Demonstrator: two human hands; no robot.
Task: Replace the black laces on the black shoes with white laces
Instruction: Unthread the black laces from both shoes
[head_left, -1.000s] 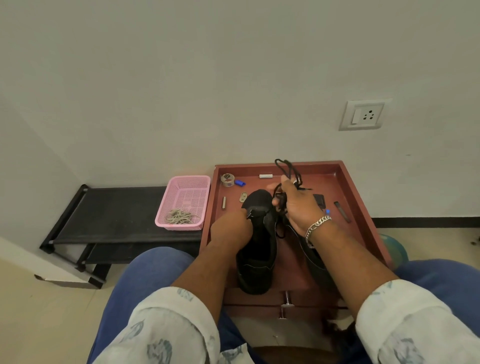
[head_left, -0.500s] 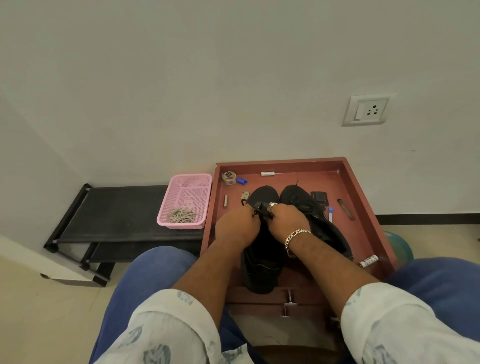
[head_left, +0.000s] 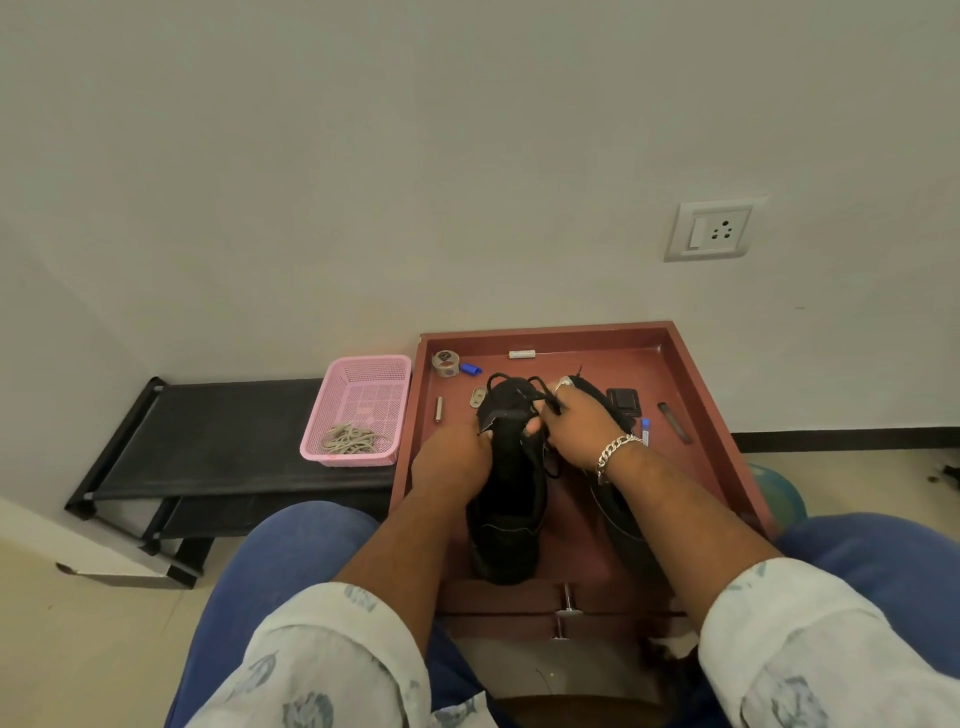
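On the black low bench (head_left: 218, 431) at far left, a pink basket (head_left: 358, 410) is kept with a pale tangle in it, probably the white laces (head_left: 349, 439), though the view is too coarse to be sure; they are thus held ready beside the work but not yet taken up. Beside the basket, a red-brown tray (head_left: 691, 374) is used as the work surface, and small oddments are scattered along its far side. Within it, the left black shoe (head_left: 511, 499) is steadied by the left hand (head_left: 451, 460), whose grip is closed on the shoe's upper edge so that the eyelets face up and do not shift under a pull. Next, the black lace (head_left: 524, 387) is seen loose over the shoe's toe end and is pinched by the right hand (head_left: 579, 428), a closed grip suited to drawing it out of the eyelets. Beneath that wrist, the second black shoe (head_left: 623, 525) is left lying, judged to be waiting its turn.
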